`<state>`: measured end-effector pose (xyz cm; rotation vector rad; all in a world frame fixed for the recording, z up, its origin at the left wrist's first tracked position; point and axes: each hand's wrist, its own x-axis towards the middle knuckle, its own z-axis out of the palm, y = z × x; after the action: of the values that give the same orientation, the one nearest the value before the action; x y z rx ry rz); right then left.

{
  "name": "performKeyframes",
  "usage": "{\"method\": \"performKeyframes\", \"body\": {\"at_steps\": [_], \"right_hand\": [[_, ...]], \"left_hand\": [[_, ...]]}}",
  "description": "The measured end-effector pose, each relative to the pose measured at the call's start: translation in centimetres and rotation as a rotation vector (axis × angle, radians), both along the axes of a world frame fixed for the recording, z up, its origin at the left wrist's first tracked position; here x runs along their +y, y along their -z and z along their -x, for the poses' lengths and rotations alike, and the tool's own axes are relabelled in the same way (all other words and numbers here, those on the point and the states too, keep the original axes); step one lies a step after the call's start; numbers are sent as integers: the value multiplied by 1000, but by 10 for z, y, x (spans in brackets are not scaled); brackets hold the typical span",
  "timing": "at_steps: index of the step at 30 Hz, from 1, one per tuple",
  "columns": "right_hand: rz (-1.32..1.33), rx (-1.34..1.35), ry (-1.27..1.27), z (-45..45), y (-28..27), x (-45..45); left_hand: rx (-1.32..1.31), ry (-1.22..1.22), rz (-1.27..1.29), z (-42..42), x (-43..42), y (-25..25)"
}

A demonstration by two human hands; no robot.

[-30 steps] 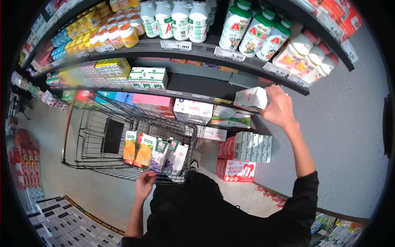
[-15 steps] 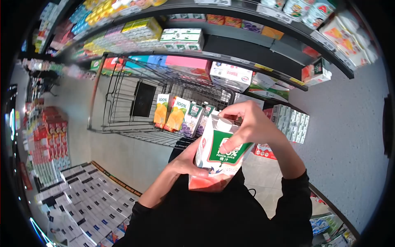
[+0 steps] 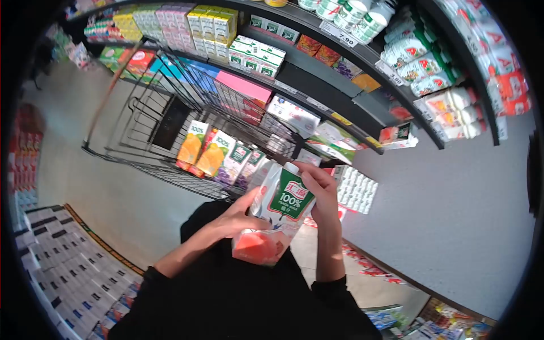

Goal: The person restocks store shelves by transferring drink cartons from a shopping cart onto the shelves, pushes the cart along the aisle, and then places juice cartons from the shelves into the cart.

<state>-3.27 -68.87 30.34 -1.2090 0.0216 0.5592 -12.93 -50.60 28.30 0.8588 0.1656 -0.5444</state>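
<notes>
A peach juice carton (image 3: 275, 215) with a green label and a white cap is tilted in front of my body. My left hand (image 3: 241, 218) grips its lower left side, thumb across the front. Around the upper right edge, near the cap, my right hand (image 3: 319, 190) is closed on the same carton. Just beyond it is a wire shopping cart (image 3: 139, 169). Inside the cart stand orange juice cartons (image 3: 214, 154) and purple grape cartons (image 3: 233, 164) in a row.
Shelves of boxed drinks (image 3: 212, 31) run behind the cart. White bottles (image 3: 360, 21) fill the upper shelf at the right. Stacked white boxes (image 3: 73, 272) lie at the lower left. A pale grey wall panel (image 3: 436, 215) is at the right.
My right hand has moved from over the cap to the carton's upper right side, uncovering the label. The view has turned, so the cart and carton appear further left.
</notes>
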Motion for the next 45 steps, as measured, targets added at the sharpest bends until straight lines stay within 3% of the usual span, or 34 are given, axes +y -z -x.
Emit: {"method": "performKeyframes", "body": {"at_steps": [8,10,14,20,32,38,40,44,45], "right_hand": [[261,-18,-125,-3,-45,-15],[367,-186,-234,0,-49,-20],[428,-66,-225,11,-45,-27],[402,3,-30,29,-27,-18],[426,12,-68,24,-27,-1],[411,-21,-42,32,-12,11],[281,-64,143,37,-1,6],[189,182,324,61,7,4],[138,186,188,71,30,-13]], "left_hand": [[-178,200,-79,4,1,5],[-194,245,-20,6,-1,4],[-202,325,94,10,2,-8],[-273,447,-124,24,13,4],[-254,387,-157,28,28,4],[-199,204,-151,30,28,15],[-36,143,1,30,32,17],[97,101,158,27,40,23],[86,93,187,27,41,25]]}}
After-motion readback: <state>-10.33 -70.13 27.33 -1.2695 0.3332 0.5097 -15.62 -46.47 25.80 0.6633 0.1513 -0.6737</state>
